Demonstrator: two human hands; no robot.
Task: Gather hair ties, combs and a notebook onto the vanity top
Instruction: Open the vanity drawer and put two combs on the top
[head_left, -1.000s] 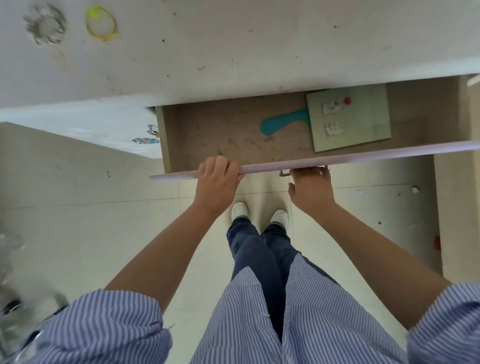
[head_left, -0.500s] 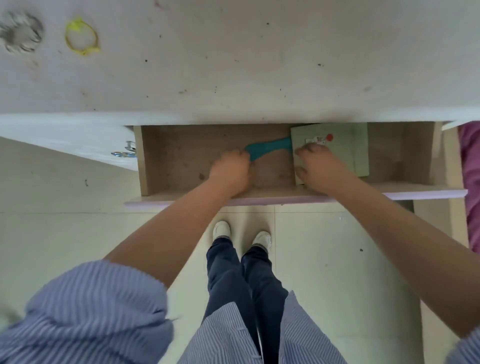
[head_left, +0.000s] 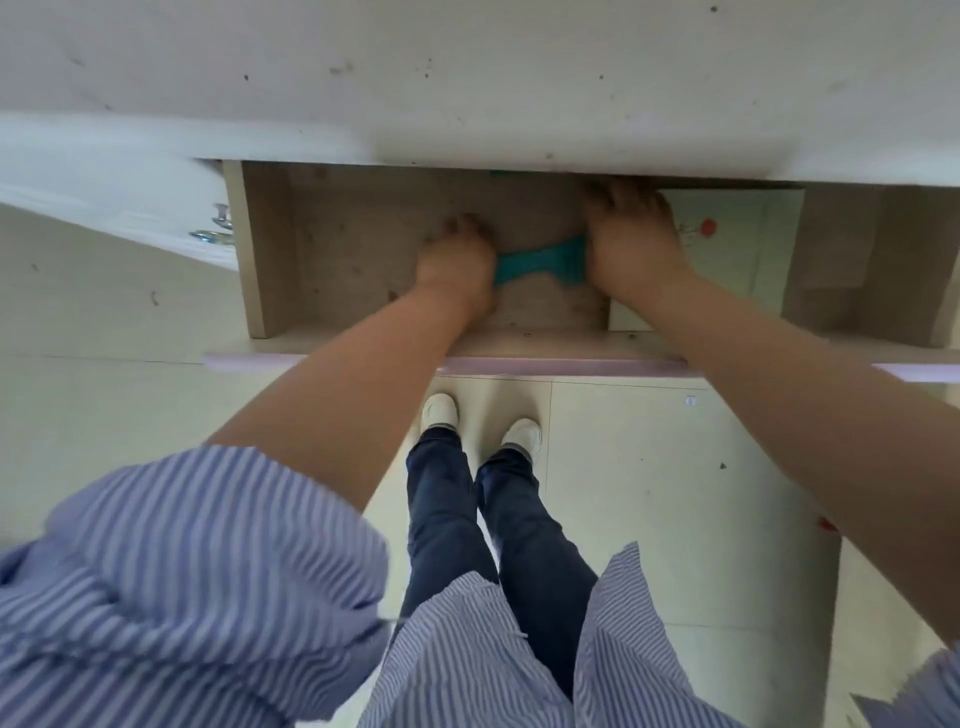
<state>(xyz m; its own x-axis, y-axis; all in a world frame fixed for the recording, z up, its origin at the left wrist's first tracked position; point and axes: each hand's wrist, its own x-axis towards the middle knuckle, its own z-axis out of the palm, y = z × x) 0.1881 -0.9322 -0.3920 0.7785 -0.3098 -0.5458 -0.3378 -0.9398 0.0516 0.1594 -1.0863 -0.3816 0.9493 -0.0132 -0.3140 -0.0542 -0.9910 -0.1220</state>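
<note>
The open drawer (head_left: 270, 249) under the white vanity top (head_left: 467, 78) holds a teal comb (head_left: 540, 262) and a pale green notebook (head_left: 732, 249) with a red dot on its cover. My left hand (head_left: 457, 260) is closed around the comb's left end. My right hand (head_left: 631, 239) covers the notebook's left edge, fingers curled over it and reaching under the vanity top. The comb's right end is hidden beneath that hand. No hair ties are in view.
The drawer's lilac front (head_left: 571, 366) juts toward me at arm height. A metal knob (head_left: 218, 226) sticks out of the white unit to the left. My feet in white shoes (head_left: 483, 415) stand on pale floor tiles below.
Both hands left the drawer's front edge and went inside. The left hand closed on the comb and drew it nearer; the right hand settled on the notebook's left edge.
</note>
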